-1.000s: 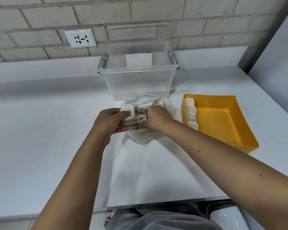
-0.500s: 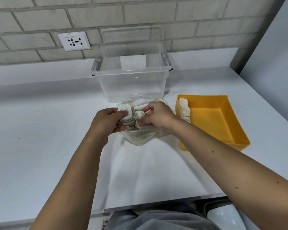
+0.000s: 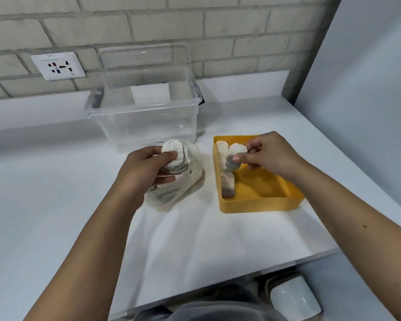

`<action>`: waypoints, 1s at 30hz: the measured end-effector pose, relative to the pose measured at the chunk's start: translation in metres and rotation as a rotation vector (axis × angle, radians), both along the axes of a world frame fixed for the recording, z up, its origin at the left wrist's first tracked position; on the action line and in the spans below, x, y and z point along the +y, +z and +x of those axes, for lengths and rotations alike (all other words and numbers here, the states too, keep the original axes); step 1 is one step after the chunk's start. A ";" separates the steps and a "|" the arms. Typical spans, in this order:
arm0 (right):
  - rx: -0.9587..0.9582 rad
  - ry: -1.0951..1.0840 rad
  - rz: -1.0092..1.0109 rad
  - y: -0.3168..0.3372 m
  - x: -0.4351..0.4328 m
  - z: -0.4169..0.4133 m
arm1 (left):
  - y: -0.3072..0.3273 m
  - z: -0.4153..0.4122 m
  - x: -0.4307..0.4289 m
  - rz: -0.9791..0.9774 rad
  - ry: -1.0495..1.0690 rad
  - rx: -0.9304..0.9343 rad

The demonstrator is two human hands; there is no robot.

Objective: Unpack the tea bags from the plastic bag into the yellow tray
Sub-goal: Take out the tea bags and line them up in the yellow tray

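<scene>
Tea bags (image 3: 236,156) are hanging pinched in the right grip (image 3: 267,154) over the yellow tray (image 3: 262,205), centre right of the frame, just beside the row (image 3: 226,181) standing along its left wall. From where I'm standing, the neat way is lowering them upright against that row before easing the pinch. The left grip (image 3: 146,169) is clasping the plastic bag (image 3: 178,188) round a stack poking from its mouth, steadying it on the counter (image 3: 56,181).

the tea bag (image 3: 234,156) pinched by fingers (image 3: 254,144) of the right hand (image 3: 272,154) is blurred; the plastic bag (image 3: 181,186) is partly hidden behind fingers (image 3: 166,180) of the left hand (image 3: 141,167).
</scene>
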State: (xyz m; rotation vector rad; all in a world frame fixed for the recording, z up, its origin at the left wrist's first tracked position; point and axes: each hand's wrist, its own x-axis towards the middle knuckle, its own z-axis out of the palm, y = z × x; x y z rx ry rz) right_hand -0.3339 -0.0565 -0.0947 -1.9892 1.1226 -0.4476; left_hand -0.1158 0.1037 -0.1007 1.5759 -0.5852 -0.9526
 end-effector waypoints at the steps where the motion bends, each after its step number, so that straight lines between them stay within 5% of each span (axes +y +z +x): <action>1: 0.064 0.046 0.041 -0.006 -0.001 -0.005 | -0.001 -0.005 -0.003 0.005 -0.013 0.002; 6: 0.214 0.210 0.236 -0.040 0.003 -0.010 | -0.009 -0.026 -0.016 0.013 -0.047 0.025; 14: 0.290 0.113 -0.055 -0.060 0.008 0.005 | -0.018 -0.032 -0.015 0.033 -0.080 0.031; 22: 0.244 0.028 -0.101 -0.065 0.012 0.007 | -0.031 -0.040 -0.012 0.069 -0.100 0.141; 26: -0.003 -0.097 -0.228 -0.050 0.024 0.008 | -0.035 -0.048 -0.012 0.062 -0.083 0.164; 30: -0.315 -0.086 -0.011 -0.035 0.047 0.017 | -0.035 -0.054 -0.014 0.051 -0.110 0.150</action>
